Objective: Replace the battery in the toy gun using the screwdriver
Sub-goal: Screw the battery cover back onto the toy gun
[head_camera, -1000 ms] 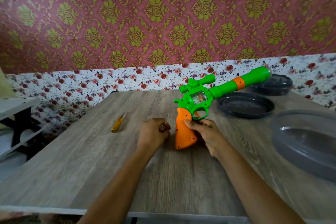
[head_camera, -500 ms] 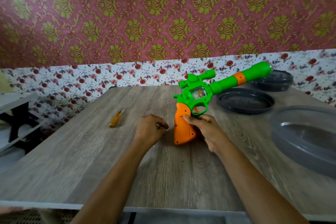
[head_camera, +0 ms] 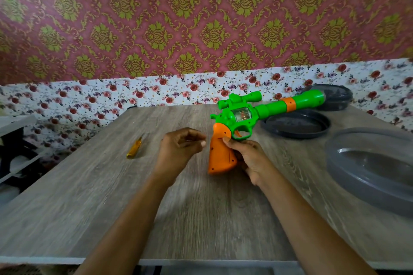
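The toy gun [head_camera: 266, 110] is green with an orange grip and an orange band on its long barrel. It stands tilted with the butt on the wooden table [head_camera: 89, 207] and the barrel pointing up to the right. My right hand [head_camera: 252, 158] grips the orange grip from the right, its thumb pressed on the side face. Just left of the grip hovers my left hand [head_camera: 178, 149], blurred, with its fingers curled and nothing visible in it. A small yellow-handled screwdriver [head_camera: 134, 148] lies on the table further left, apart from both hands.
A dark round lid [head_camera: 295, 126] lies behind the gun under its barrel, and a dark round container [head_camera: 335, 98] stands at the wall. A large grey translucent container [head_camera: 368, 167] sits at the right edge. A white shelf [head_camera: 13, 123] stands off the table's left side.
The gun's barrel has lowered a little toward the right. My left hand has loosened from a tight fist and lifted slightly. The screwdriver has stayed in place.
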The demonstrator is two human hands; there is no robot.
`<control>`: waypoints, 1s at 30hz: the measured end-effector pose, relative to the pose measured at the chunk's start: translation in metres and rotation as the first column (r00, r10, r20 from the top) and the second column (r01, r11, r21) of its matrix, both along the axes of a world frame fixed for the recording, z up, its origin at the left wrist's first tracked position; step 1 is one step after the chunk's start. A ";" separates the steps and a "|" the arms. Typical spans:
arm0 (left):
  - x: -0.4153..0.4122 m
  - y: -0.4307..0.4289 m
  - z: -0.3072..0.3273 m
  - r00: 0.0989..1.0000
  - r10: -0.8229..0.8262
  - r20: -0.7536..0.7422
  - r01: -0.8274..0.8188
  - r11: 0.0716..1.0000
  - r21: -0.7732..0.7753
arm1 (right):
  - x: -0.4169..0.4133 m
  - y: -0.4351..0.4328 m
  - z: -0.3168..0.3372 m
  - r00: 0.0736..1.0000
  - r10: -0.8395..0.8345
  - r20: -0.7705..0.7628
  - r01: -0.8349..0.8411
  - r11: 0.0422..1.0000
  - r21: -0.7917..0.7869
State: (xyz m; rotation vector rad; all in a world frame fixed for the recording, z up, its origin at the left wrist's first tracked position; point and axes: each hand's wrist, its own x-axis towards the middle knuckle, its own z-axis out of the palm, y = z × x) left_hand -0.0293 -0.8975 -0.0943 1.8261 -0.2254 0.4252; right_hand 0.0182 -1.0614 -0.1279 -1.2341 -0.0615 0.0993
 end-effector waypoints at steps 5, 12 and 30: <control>-0.002 -0.003 0.001 0.999 0.007 0.049 -0.012 0.994 0.106 | -0.001 0.001 0.000 1.000 0.018 0.013 -0.018 1.000 -0.003; -0.006 -0.007 0.000 0.992 0.014 0.129 -0.044 0.972 0.229 | -0.002 0.002 0.000 1.000 -0.007 0.029 0.008 0.999 -0.037; -0.007 -0.005 0.003 0.989 -0.027 0.145 -0.012 0.966 0.260 | -0.003 0.004 0.000 1.000 -0.027 0.013 0.027 0.999 -0.022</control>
